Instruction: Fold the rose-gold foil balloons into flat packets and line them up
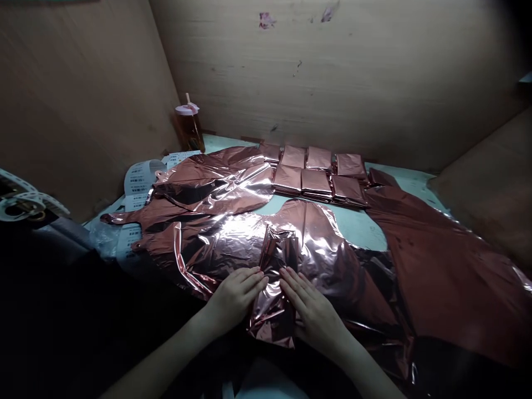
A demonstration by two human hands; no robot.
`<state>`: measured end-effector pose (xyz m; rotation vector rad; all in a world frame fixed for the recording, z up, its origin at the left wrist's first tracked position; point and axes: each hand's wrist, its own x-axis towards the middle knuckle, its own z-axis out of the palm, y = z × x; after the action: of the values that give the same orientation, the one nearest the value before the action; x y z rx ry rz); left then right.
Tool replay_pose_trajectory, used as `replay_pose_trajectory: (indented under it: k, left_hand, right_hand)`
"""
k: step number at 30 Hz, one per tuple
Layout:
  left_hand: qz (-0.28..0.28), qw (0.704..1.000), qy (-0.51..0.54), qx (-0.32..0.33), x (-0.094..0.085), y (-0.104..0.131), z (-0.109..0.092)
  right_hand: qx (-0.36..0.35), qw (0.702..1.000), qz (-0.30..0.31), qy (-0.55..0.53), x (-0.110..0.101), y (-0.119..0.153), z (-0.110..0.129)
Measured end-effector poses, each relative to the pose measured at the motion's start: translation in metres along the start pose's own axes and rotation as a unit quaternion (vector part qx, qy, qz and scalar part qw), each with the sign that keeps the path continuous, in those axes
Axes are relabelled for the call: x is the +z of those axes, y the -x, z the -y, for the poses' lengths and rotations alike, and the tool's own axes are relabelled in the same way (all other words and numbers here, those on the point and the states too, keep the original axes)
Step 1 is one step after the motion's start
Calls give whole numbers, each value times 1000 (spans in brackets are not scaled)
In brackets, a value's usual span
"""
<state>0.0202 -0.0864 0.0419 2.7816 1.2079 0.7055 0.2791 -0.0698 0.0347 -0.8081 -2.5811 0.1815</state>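
Observation:
A narrow folded strip of shiny rose-coloured foil lies lengthwise at the table's near edge, on top of larger flat foil sheets. My left hand rests on its left side, fingers stretched and lying flat. On its right side my right hand presses down with fingers extended, the fingertips a short gap from those of the left. Neither hand is wrapped round anything. Part of the strip's sides is hidden under the fingers.
Folded foil packets stand in two rows at the back. A drink cup with a straw is at the back left, near printed label sheets. Large foil spreads to the right. Board walls enclose the table.

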Motion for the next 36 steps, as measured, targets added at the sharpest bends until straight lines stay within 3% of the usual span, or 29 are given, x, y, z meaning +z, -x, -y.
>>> replay_pose_trajectory:
  k: [4, 6, 9, 11, 13, 16, 20, 22, 24, 27, 30, 33, 36]
  left_hand:
    - [1, 993, 95, -70, -5, -19, 15]
    - [-16, 982, 132, -137, -5, -29, 20]
    - [-46, 947, 166, -273, 1, -43, 21]
    - [-56, 926, 159, -337, 8, -53, 18]
    - [-59, 916, 137, -373, 15, -61, 15]
    - [-61, 907, 116, -401, 22, -69, 11]
    - [-52, 911, 115, -392, 19, -69, 14]
    - [-58, 929, 95, -353, 16, -70, 18]
    - [-50, 960, 53, -271, 18, -74, 24]
    - [15, 983, -10, -180, 26, -79, 33]
    - [57, 979, 6, -193, 30, -77, 44]
    - [30, 962, 95, -253, 20, -72, 60]
    - [-3, 940, 114, -320, 6, -78, 78]
  right_hand:
    - [56, 984, -129, -114, 9, -12, -8]
    - [149, 956, -161, -193, 9, -22, -12]
    - [315, 891, -194, -263, 11, -39, -19]
    - [388, 861, -208, -256, 16, -51, -21]
    - [419, 862, -222, -177, 21, -63, -21]
    - [389, 903, -184, 7, 27, -79, -19]
    - [252, 964, -10, 78, 29, -91, -28]
    - [221, 971, 40, 80, 29, -93, -35]
    - [211, 972, 54, 93, 30, -94, -39]
    - [196, 973, 60, 110, 30, -93, -39]
    - [184, 974, 76, 110, 28, -94, -36]
    - [189, 972, 98, 101, 24, -95, -36]
    - [189, 972, 103, 95, 23, -95, -37]
